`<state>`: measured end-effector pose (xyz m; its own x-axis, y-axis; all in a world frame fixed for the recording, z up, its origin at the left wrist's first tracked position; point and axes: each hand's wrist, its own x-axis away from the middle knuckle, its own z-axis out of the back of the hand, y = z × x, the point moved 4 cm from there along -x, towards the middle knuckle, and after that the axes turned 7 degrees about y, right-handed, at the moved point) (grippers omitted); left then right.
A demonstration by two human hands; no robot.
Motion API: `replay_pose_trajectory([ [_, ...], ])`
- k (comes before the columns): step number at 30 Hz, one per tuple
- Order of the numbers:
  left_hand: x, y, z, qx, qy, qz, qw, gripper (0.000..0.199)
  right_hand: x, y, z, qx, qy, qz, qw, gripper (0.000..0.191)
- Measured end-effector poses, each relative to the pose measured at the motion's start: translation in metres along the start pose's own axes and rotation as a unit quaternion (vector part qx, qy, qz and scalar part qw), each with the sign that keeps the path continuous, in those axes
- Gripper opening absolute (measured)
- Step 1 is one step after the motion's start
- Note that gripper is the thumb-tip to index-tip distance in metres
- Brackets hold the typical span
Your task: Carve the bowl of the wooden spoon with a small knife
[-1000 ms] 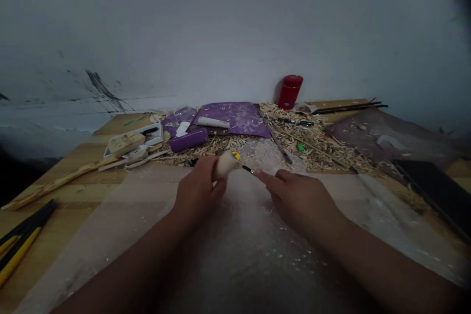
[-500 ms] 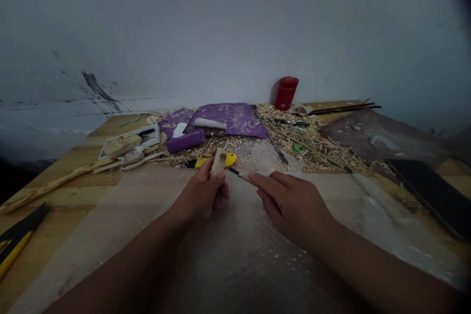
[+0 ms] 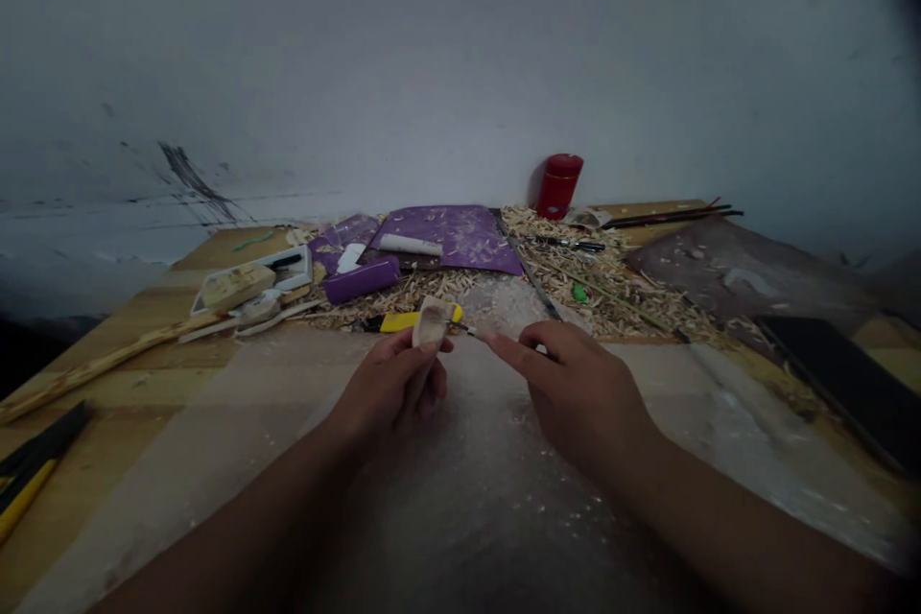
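Observation:
My left hand (image 3: pixel 399 379) is closed around a pale wooden piece (image 3: pixel 432 321) with a hollow carved in its upper end, perhaps a small spoon or scoop. My right hand (image 3: pixel 576 384) grips a slim carving knife (image 3: pixel 471 332); its thin dark tip points left and reaches the right edge of the wood. Most of the knife's handle is hidden by my fingers. Just behind the wooden piece lies a yellow utility knife (image 3: pixel 403 319), partly covered by it. Clear plastic sheeting (image 3: pixel 496 460) spreads beneath both hands.
Wood shavings (image 3: pixel 619 278) cover the table's back. A purple sheet (image 3: pixel 475 235), a purple roll (image 3: pixel 362 279) and a white tray (image 3: pixel 302 269) lie behind. A red canister (image 3: pixel 559 185) stands by the wall. A dark phone-like slab (image 3: pixel 841 384) lies right, yellow-black pliers-like handles (image 3: pixel 39 470) left.
The wooden piece has turned so its hollow faces me more. My right hand has shifted slightly, and the knife tip has moved a little right, against the wood's edge.

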<state>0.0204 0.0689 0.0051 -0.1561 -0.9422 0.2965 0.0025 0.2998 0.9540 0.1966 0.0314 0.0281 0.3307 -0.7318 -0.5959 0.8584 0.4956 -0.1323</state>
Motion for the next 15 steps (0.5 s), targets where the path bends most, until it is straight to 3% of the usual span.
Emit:
replay_pose_trajectory([
  [8,0.0038,0.0017,-0.0028,0.024,-0.006,-0.009,1.000,0.020,0.0002,-0.0055,0.0003,-0.066,-0.006,0.000,0.998,0.047],
  [15,0.0092,0.0035,-0.0032,0.071,-0.042,-0.008,0.997,0.021,-0.0029,-0.0059,0.0081,-0.223,-0.002,-0.058,0.973,0.041],
])
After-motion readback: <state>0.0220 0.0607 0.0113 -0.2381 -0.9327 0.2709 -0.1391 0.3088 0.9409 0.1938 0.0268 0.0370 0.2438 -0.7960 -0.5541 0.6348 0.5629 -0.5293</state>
